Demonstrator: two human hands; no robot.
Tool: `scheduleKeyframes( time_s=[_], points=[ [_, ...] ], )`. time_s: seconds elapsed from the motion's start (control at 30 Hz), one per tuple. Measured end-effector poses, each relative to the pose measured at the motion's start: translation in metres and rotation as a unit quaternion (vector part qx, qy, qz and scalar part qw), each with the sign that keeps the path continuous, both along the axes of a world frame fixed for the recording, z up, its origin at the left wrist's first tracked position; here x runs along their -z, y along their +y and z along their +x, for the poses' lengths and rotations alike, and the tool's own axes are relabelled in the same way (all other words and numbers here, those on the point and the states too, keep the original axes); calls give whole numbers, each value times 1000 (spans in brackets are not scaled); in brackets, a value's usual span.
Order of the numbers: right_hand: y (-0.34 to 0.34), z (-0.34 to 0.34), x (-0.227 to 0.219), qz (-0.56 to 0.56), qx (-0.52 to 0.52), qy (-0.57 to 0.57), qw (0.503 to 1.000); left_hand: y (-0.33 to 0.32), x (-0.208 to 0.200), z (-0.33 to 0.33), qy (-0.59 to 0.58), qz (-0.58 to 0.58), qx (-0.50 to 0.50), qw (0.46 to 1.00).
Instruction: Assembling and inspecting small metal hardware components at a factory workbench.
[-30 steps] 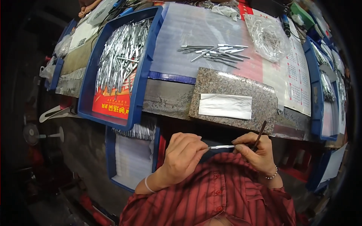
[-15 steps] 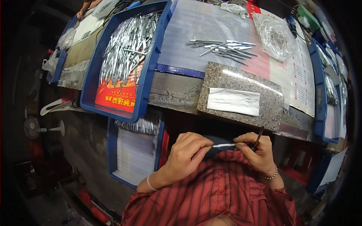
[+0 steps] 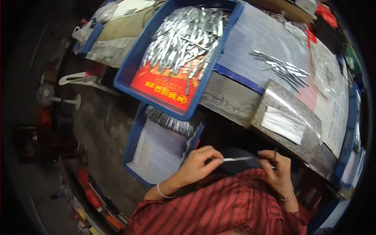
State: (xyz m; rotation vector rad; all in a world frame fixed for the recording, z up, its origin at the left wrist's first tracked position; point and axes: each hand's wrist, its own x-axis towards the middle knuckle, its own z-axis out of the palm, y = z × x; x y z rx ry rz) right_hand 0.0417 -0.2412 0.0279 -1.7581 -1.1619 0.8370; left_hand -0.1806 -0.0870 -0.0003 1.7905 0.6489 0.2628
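My left hand (image 3: 199,164) pinches one end of a thin, silvery metal piece (image 3: 238,159) between thumb and fingers. Its free end points right, toward my right hand (image 3: 280,170), with a small gap between. That hand is closed on a slim dark stick (image 3: 275,154), which sticks up past the fingers; what its lower end looks like is hidden. Both hands are just in front of my red striped shirt, below the table edge. Over the edge above them lies a speckled stone slab (image 3: 293,102) bearing a folded white paper or cloth (image 3: 282,124).
A blue tray (image 3: 124,76) of many silvery pieces (image 3: 184,41) overhangs the table's edge. Below it sits another blue tray (image 3: 131,154) with a row of pieces. Beyond the slab lie a small heap (image 3: 284,69) and a clear plastic bag (image 3: 326,70). A fan (image 3: 46,95) stands at left.
The view has swung left, so the table appears shifted right and tilted. My right fingers have come off the metal piece; my left hand alone holds it now.
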Motion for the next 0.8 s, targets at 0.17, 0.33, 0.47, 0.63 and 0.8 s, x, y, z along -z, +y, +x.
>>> scheduleKeyframes(
  time_s=[0.17, 0.33, 0.47, 0.63, 0.8],
  points=[
    [7, 1, 5, 17, 44, 14, 999, 37, 40, -58, 114, 234, -212, 942],
    [21, -12, 0, -9, -61, -18, 998, 57, 108, -73, 192, 289, -267, 899],
    [21, -13, 5, 0, -90, -47, 995, 54, 120, -57, 211, 292, -219, 907],
    [12, -1, -2, -29, -81, -42, 995, 53, 88, -42, 165, 284, -199, 923],
    [14, 7, 5, 26, -127, -31, 991, 37, -1, -15, 78, 276, -153, 946]
  ],
)
